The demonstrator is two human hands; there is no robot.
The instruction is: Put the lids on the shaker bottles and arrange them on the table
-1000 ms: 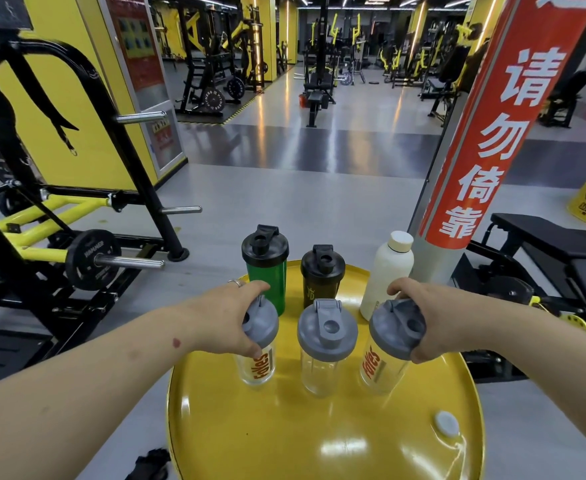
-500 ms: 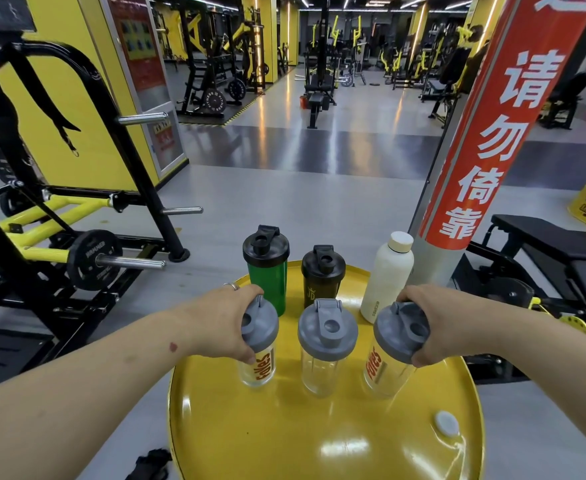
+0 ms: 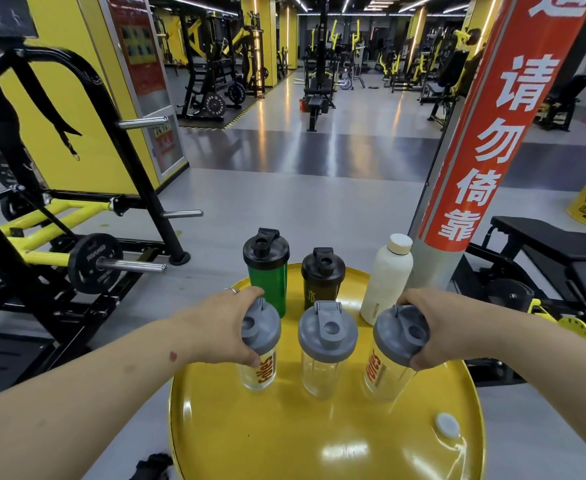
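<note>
Three clear shaker bottles with grey lids stand in a front row on the round yellow table (image 3: pixel 319 441). My left hand (image 3: pixel 215 327) grips the lid of the left clear bottle (image 3: pixel 258 370). My right hand (image 3: pixel 440 327) grips the lid of the right clear bottle (image 3: pixel 383 375), which leans slightly. Between them, the middle clear bottle (image 3: pixel 326 351) is untouched. Behind stand a green bottle with a black lid (image 3: pixel 267 271), a black bottle (image 3: pixel 322 277) and a white bottle (image 3: pixel 386 278).
A small grey cap (image 3: pixel 446 424) lies on the table at the front right. A red-and-grey pillar (image 3: pixel 485 143) rises just behind the table on the right. A weight rack (image 3: pixel 76 251) stands left, a black bench (image 3: pixel 554 251) right.
The right bottle has shifted a little to the right and tilted under my right hand. My left hand stays on the left bottle's lid.
</note>
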